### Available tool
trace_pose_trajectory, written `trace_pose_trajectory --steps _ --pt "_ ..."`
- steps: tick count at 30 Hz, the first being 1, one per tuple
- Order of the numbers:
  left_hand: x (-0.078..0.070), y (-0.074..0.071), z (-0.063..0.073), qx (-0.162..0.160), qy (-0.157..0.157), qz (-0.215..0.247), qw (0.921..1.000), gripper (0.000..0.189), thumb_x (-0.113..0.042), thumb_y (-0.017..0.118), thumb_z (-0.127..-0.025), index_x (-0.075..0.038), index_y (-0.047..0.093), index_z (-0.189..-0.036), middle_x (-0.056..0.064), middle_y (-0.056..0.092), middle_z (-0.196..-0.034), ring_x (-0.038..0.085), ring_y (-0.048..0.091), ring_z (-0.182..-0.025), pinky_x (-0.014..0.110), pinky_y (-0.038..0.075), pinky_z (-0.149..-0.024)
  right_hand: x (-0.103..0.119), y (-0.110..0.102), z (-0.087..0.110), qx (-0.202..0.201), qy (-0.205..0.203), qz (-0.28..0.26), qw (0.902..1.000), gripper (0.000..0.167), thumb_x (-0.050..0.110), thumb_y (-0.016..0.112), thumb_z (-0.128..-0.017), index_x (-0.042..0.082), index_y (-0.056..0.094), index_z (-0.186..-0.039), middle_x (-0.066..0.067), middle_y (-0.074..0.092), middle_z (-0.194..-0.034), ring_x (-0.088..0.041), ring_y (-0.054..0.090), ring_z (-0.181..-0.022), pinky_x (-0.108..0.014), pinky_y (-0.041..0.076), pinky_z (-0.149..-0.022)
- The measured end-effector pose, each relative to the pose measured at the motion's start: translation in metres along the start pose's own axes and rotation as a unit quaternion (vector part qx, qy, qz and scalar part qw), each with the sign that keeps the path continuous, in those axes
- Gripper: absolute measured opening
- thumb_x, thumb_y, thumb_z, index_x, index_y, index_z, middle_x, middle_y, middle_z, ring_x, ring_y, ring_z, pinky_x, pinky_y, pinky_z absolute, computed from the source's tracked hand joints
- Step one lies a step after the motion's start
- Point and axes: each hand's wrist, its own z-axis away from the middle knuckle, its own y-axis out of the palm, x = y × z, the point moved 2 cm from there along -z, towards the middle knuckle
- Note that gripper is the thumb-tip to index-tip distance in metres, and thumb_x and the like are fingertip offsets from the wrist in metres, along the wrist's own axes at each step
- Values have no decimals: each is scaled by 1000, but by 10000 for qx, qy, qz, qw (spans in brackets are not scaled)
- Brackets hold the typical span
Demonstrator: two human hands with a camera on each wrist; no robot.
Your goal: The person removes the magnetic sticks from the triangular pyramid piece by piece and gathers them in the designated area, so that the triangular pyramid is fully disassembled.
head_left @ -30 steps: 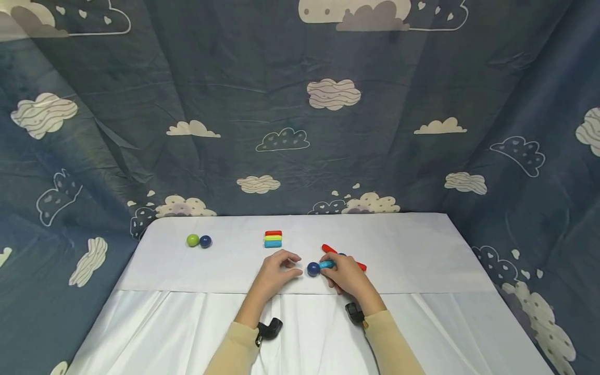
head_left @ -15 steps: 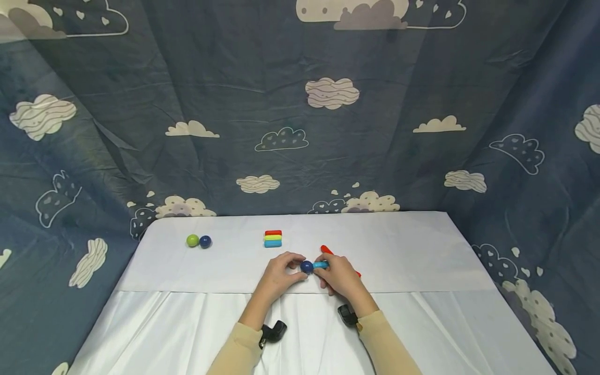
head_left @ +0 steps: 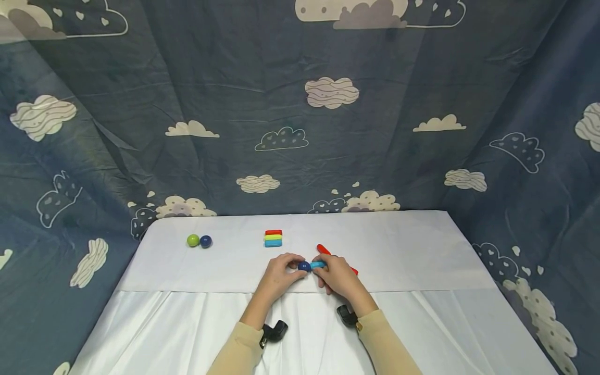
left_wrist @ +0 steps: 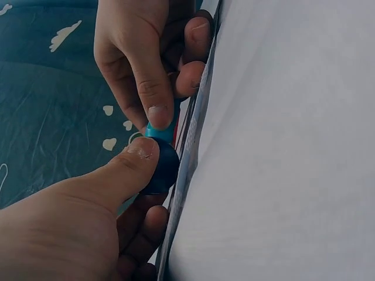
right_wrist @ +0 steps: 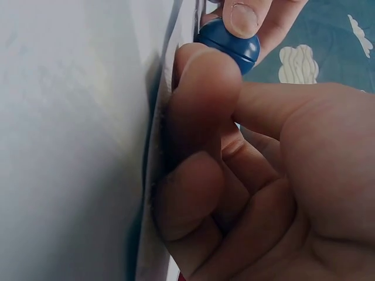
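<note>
My left hand (head_left: 277, 275) pinches a dark blue ball (head_left: 304, 266) between thumb and fingertips. Facing it, my right hand (head_left: 344, 277) grips a short light blue stick (head_left: 317, 264) whose end meets the ball. In the left wrist view, the left thumb presses on the ball (left_wrist: 166, 171), and the light blue stick (left_wrist: 159, 133) shows under the right thumb. The right wrist view shows the ball's grooved side (right_wrist: 228, 44) beyond the right fingers, which hide the stick. A red stick (head_left: 323, 249) slants behind the right hand, its middle partly covered by the fingers.
Red, yellow and light blue sticks (head_left: 273, 243) lie side by side beyond the hands. At the back left, a green ball (head_left: 192, 240) sits beside another dark blue ball (head_left: 205, 241). A cloud-patterned curtain (head_left: 281, 94) hangs behind the white-covered table (head_left: 403, 245).
My right hand has moved slightly left with the light blue stick, the ball and the red stick. My left hand, earlier apart from the ball, has moved right and now pinches it.
</note>
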Motion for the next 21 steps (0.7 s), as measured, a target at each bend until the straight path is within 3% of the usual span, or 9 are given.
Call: trace_pose_trajectory --steps 14,21 --pt "-2 -4 3 19 -307 580 9978 34 -32 82 -94 -15 76 -123 -1 70 -95 12 58 -86 30 48 -82 0 -1 -1 -35 99 -193 9998 17 20 66 -106 10 69 -119 3 64 -60 -13 55 -40 -25 41 -46" --pt "3 -8 0 -331 -511 1010 9930 32 -29 84 -92 -18 78 -121 0 70 -94 10 59 -84 24 49 -76 0 -1 0 -44 229 -231 9995 16 20 67 -106 10 69 -118 2 64 -60 -14 55 -41 -25 43 -47"
